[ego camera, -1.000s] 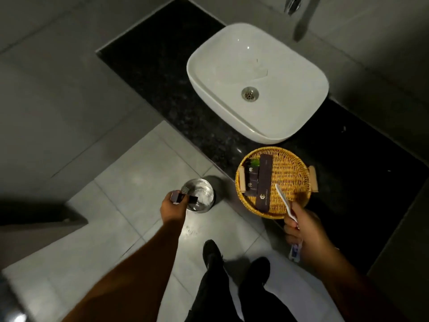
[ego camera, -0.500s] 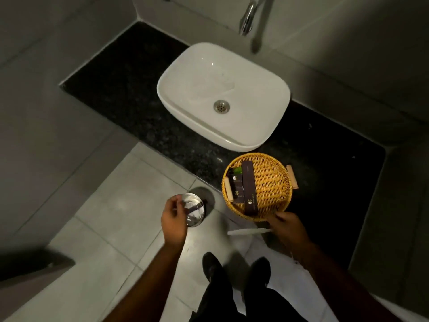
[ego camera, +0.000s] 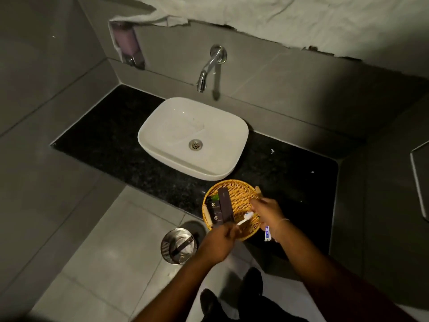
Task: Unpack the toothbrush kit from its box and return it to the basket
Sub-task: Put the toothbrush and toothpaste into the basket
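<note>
A round wicker basket (ego camera: 232,182) sits on the black counter, with several dark boxes (ego camera: 224,206) in its left half. A white toothbrush (ego camera: 245,219) lies slanted just above the basket's front part. My left hand (ego camera: 218,245) grips its handle end. My right hand (ego camera: 267,213) is over the basket's right side, with its fingertips at the brush head and a small white and blue toothpaste tube (ego camera: 267,233) held in its palm. A dark empty box (ego camera: 183,245) lies in the metal bin (ego camera: 167,240) on the floor.
A white basin (ego camera: 176,126) with a wall tap (ego camera: 209,68) stands on the black counter (ego camera: 104,145) behind the basket. A soap dispenser (ego camera: 127,43) hangs at the left and a white towel (ego camera: 278,15) lies along the top. My shoes (ego camera: 232,296) stand on grey floor tiles.
My left hand let the dark box go into the bin and moved right onto the toothbrush. My right hand rose over the basket. The view tilted up.
</note>
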Demonstrator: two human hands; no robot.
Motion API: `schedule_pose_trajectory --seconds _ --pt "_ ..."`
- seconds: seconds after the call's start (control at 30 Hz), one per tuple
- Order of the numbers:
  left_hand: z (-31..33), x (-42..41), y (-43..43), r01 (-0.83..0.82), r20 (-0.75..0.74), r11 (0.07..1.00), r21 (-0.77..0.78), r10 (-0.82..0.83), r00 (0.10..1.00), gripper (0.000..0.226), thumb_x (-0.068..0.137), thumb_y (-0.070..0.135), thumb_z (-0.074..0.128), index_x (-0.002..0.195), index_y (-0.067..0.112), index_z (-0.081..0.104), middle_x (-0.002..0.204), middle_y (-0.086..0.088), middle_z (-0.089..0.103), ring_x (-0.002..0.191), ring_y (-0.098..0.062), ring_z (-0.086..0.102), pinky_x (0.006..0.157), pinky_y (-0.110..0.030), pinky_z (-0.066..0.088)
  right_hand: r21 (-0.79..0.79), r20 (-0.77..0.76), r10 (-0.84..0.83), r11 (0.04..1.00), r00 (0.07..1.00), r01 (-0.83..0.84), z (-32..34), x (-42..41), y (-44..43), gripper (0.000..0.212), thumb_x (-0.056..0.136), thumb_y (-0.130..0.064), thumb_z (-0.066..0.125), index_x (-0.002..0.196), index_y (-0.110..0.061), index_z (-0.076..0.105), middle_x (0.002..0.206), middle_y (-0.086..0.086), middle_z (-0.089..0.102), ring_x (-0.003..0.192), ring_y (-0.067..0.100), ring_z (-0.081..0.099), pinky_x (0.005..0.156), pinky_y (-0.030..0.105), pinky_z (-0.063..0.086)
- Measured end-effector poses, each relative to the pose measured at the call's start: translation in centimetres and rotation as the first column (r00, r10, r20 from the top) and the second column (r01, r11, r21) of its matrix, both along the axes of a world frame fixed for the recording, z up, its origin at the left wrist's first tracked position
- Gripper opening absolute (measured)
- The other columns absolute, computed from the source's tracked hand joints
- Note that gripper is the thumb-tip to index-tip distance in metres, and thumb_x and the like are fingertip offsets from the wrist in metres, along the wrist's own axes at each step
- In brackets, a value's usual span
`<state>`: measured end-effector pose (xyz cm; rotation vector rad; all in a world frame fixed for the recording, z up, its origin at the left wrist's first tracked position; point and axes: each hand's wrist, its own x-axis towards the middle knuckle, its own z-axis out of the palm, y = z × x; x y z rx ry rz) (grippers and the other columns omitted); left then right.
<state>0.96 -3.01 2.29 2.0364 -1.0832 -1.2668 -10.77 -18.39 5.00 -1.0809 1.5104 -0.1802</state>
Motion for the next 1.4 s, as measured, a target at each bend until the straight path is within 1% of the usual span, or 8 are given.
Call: schedule_pose_trajectory --seconds 0.17,0.3,0.4,0.67,0.9,1.0,1.23,1.4 --pt "-0.7 -0.3 -2.9 -0.354 -0.173 0.918 0.181 0.384 0.907 0.030 0.116 0.023 0.046 0.109 0.011 0.073 0.075 -0.005 0.062 0.060 -0.020 0.056 0.053 -0.025 0.043 0.531 0.113 -0.387 0.802 0.915 0.273 -0.5 -2.7 -2.4 0.015 0.093 -0.025 0.068 0.091 -0.011 0.063 0.094 0.009 0.059 0.069 0.013 0.055 0.040 0.017 0.047" --pt "-1.4 -0.3 -6.5 -0.414 -0.221 0.877 0.244 0.466 0.857 0.038 0.115 0.013 0.046 0.129 -0.017 0.066 0.089 -0.027 0.068 0.079 -0.038 0.066 0.073 -0.036 0.055 0.600 0.069 -0.239 0.786 0.969 0.151 -1.8 -2.8 -2.1 0.006 0.088 -0.014 0.060 0.085 -0.011 0.055 0.078 0.006 0.053 0.062 0.011 0.049 0.043 0.018 0.044" --pt "-1.7 -1.0 -8.4 -0.446 -0.161 0.861 0.244 0.490 0.857 0.037 0.113 0.017 0.056 0.136 -0.008 0.070 0.136 -0.033 0.071 0.132 -0.048 0.065 0.116 -0.055 0.051 0.566 0.061 -0.128 0.821 0.990 0.071 -2.9 -2.0 -1.8 0.013 0.099 -0.019 0.050 0.096 -0.011 0.059 0.080 0.007 0.054 0.061 0.013 0.046 0.050 0.022 0.041" --pt "-3.0 -1.3 -10.8 -0.497 0.051 0.819 0.288 0.505 0.862 0.029 0.104 0.020 0.069 0.124 0.000 0.078 0.130 -0.022 0.076 0.126 -0.038 0.069 0.094 -0.034 0.048 0.398 0.095 -0.174 0.909 0.980 0.123 -5.0 1.1 -1.8 0.029 0.108 -0.008 0.046 0.133 -0.011 0.060 0.136 0.017 0.057 0.121 0.036 0.059 0.097 0.049 0.057" --pt "-4.3 -1.7 -12.5 -0.593 0.007 0.740 0.317 0.623 0.782 0.011 0.098 0.018 0.075 0.102 0.008 0.073 0.113 -0.018 0.077 0.110 -0.036 0.074 0.100 -0.042 0.061 0.444 0.057 -0.284 0.866 0.957 0.230 -7.1 0.7 -2.3 0.035 0.104 -0.014 0.061 0.136 -0.002 0.052 0.110 0.018 0.073 0.086 0.035 0.074 0.084 0.046 0.065" --pt "-4.9 -2.1 -12.5 -0.603 -0.030 0.718 0.348 0.652 0.758 0.016 0.099 0.021 0.076 0.104 0.005 0.074 0.115 -0.020 0.079 0.112 -0.037 0.078 0.104 -0.052 0.063 0.379 0.010 -0.263 0.894 0.965 0.239 -7.9 -0.1 -2.5 0.032 0.106 -0.025 0.058 0.129 -0.003 0.057 0.073 0.011 0.074 0.062 0.023 0.073 0.051 0.037 0.061" --pt "-5.6 -2.9 -13.6 -0.636 -0.055 0.703 0.319 0.683 0.728 0.031 0.093 0.033 0.084 0.103 0.007 0.072 0.113 -0.017 0.079 0.107 -0.034 0.078 0.101 -0.053 0.064 0.362 0.015 -0.134 0.925 0.991 0.120 -9.0 -0.4 -2.6 0.037 0.110 -0.030 0.049 0.141 -0.011 0.053 0.126 0.019 0.066 0.116 0.042 0.066 0.085 0.055 0.062" --pt "-6.0 -2.3 -14.0 -0.609 -0.018 0.743 0.279 0.638 0.770 0.019 0.096 0.025 0.082 0.085 0.015 0.070 0.107 -0.018 0.082 0.102 -0.033 0.082 0.097 -0.051 0.067 0.195 -0.068 0.098 0.977 0.993 -0.083 -9.8 -0.2 -2.3 0.044 0.102 -0.010 0.064 0.143 0.000 0.051 0.142 0.024 0.059 0.126 0.049 0.059 0.049 0.026 0.057"
